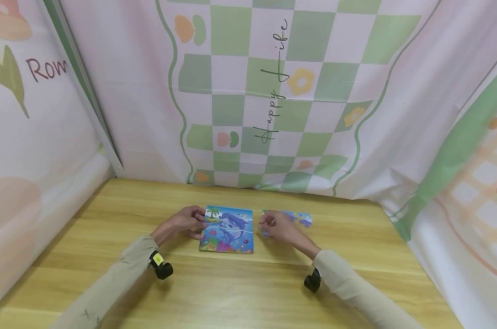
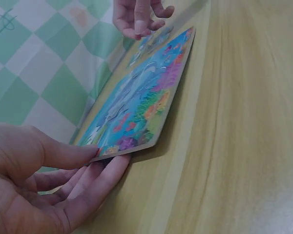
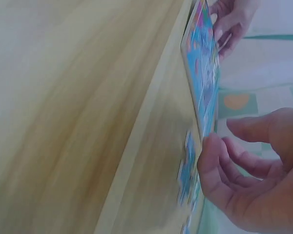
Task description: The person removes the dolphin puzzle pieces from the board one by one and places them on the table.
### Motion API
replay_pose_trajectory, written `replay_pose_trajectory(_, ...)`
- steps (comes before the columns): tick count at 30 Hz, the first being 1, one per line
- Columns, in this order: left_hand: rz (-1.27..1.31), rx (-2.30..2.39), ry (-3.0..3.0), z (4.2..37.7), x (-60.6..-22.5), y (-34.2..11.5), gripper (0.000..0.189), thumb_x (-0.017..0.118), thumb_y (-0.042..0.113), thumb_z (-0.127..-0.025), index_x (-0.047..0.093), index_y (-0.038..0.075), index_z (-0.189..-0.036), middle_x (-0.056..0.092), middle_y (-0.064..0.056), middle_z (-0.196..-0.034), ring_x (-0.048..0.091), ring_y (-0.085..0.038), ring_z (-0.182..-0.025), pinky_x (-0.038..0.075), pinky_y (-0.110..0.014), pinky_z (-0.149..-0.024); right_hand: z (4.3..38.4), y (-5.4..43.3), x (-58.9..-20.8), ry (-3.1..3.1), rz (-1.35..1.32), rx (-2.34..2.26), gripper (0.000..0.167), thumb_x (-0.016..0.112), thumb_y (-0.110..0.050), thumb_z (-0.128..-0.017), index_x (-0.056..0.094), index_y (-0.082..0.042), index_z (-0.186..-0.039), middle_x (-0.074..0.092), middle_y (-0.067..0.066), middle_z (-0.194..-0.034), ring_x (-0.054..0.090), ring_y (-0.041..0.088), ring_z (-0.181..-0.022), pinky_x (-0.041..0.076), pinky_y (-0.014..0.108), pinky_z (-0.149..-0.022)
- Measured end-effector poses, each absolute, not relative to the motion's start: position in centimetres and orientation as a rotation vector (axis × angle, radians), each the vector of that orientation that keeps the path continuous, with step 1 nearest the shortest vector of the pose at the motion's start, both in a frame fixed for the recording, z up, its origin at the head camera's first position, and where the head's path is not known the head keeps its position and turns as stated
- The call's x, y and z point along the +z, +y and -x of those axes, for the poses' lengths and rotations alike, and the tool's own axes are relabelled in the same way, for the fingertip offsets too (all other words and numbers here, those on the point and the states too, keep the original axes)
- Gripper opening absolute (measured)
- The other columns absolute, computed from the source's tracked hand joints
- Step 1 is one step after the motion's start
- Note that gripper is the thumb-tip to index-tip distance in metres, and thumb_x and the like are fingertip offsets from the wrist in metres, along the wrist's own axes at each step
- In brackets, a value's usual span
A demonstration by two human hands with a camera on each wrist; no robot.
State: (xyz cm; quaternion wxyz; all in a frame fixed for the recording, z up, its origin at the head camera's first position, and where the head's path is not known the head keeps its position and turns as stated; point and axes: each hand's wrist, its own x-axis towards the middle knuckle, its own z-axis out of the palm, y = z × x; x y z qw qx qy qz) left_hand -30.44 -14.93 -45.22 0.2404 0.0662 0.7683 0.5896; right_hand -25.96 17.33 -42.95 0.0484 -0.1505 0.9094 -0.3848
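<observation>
Left hand [image 1: 185, 221] pinches blue dolphin-printed board [image 1: 227, 230] near far edge, wooden bench [image 1: 232, 292]; right hand [image 1: 279, 226] loosely spread; sweep could scatter blue jigsaw pieces [image 1: 304, 219].

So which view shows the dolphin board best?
The head view: the dolphin board shows its whole picture, barely covered. The left wrist shows it slanted, pinched by the left hand; the right wrist, steeply foreshortened.

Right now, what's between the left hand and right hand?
The dolphin board, its edge pinched by the left hand, then a sliver of bare table before the right hand, in the head view.
</observation>
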Motion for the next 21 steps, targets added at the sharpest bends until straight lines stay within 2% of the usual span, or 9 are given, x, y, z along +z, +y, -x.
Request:
replay_pose_trajectory(4,-0.185,1.63,2.081,30.3,-44.8,-15.1,0.051,0.064,-0.009,-0.096,0.043,-0.013,-0.141,0.051,-0.011,-0.107,0.06,-0.02,-0.092,0.07,-0.034,-0.079,26.1,15.7,-43.0,2.724,0.516,-1.188,0.008,0.069,-0.003,-0.097,0.068,0.003,-0.102,0.068,0.011,-0.093,0.065,0.018,-0.081,0.063,0.026,-0.069)
replay_pose_trajectory(7,-0.181,1.644,2.072,30.3,-44.8,-15.2,0.051,0.064,-0.01,-0.095,0.042,-0.014,-0.141,0.052,-0.011,-0.106,0.061,-0.02,-0.091,0.07,-0.035,-0.079,26.3,14.6,-43.1,2.712,0.536,-1.201,0.007,0.069,-0.002,-0.097,0.067,0.002,-0.102,0.069,0.012,-0.093,0.065,0.018,-0.081,0.063,0.025,-0.067)
replay_pose_trajectory(11,-0.17,1.659,2.079,30.4,-45.1,-15.3,0.052,0.065,-0.011,-0.094,0.043,-0.015,-0.141,0.054,-0.014,-0.11,0.062,-0.022,-0.093,0.071,-0.037,-0.078,26.8,13.1,-43.2,2.712,0.552,-1.219,0.006,0.067,0.001,-0.098,0.066,0.003,-0.103,0.069,0.013,-0.095,0.067,0.02,-0.082,0.063,0.024,-0.062)
replay_pose_trajectory(14,-0.162,1.671,2.073,30.6,-45.4,-15.1,0.052,0.065,-0.011,-0.094,0.044,-0.015,-0.141,0.056,-0.019,-0.116,0.064,-0.024,-0.096,0.071,-0.037,-0.079,27.1,12.1,-43.2,2.73,0.606,-1.199,0.008,0.066,0.005,-0.097,0.065,0.006,-0.105,0.069,0.017,-0.1,0.069,0.026,-0.087,0.065,0.027,-0.067)
replay_pose_trajectory(17,-0.16,1.674,2.073,30.7,-45.7,-14.9,0.052,0.065,-0.011,-0.094,0.044,-0.015,-0.141,0.056,-0.024,-0.122,0.066,-0.026,-0.098,0.071,-0.036,-0.078,27.1,11.1,-42.9,2.738,0.643,-1.15,0.019,0.07,0.004,-0.094,0.063,0.008,-0.112,0.066,0.023,-0.109,0.069,0.035,-0.096,0.067,0.036,-0.079)
replay_pose_trajectory(21,-0.153,1.672,2.083,30.6,-45.7,-15.1,0.052,0.065,-0.011,-0.094,0.043,-0.015,-0.141,0.055,-0.027,-0.127,0.066,-0.028,-0.101,0.071,-0.035,-0.077,26.8,9.5,-42.3,2.74,0.572,-1.104,0.045,0.077,-0.006,-0.093,0.054,0.005,-0.13,0.056,0.026,-0.125,0.064,0.04,-0.109,0.066,0.047,-0.09)
